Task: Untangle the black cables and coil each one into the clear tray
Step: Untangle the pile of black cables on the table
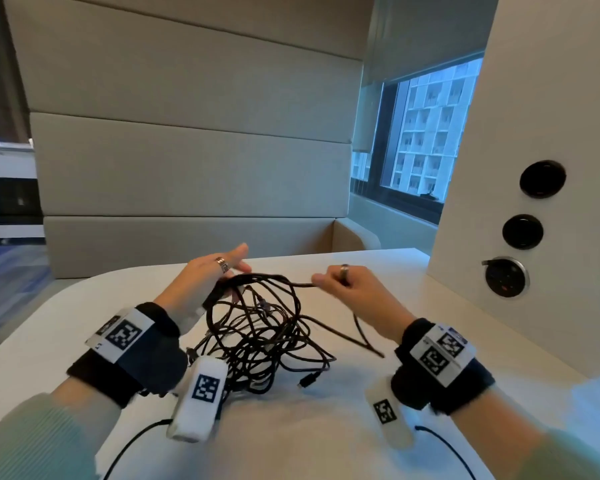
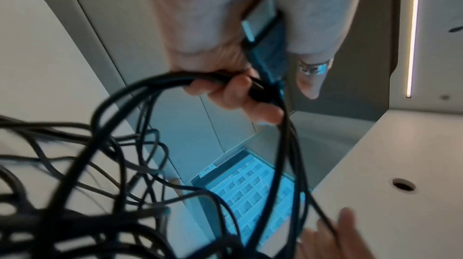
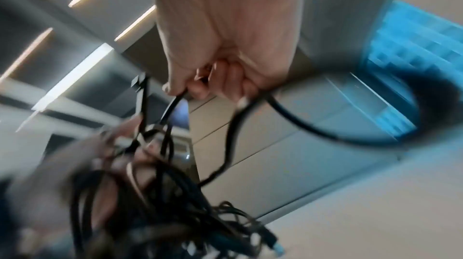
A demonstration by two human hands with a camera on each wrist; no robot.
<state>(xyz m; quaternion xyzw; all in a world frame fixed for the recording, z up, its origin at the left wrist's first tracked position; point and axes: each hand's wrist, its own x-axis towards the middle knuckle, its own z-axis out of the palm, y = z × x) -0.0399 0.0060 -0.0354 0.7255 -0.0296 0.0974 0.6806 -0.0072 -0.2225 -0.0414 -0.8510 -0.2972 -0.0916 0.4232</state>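
Currently the left hand [image 1: 207, 277] grips a bundle of looped strands at the top of the tangle of black cables [image 1: 257, 337], lower fingers [image 2: 235, 93] curled round them while the index finger points forward. The right hand [image 1: 352, 289], just beside it, pinches a single strand [image 1: 300, 284] between thumb and curled fingers; this strand runs taut from one hand to the other. Below and between both hands, the rest of the tangle hangs down and lies in a heap on the pale surface [image 1: 326, 427]. One cable plug [image 1: 307, 380] rests on the surface at the heap's near right edge.
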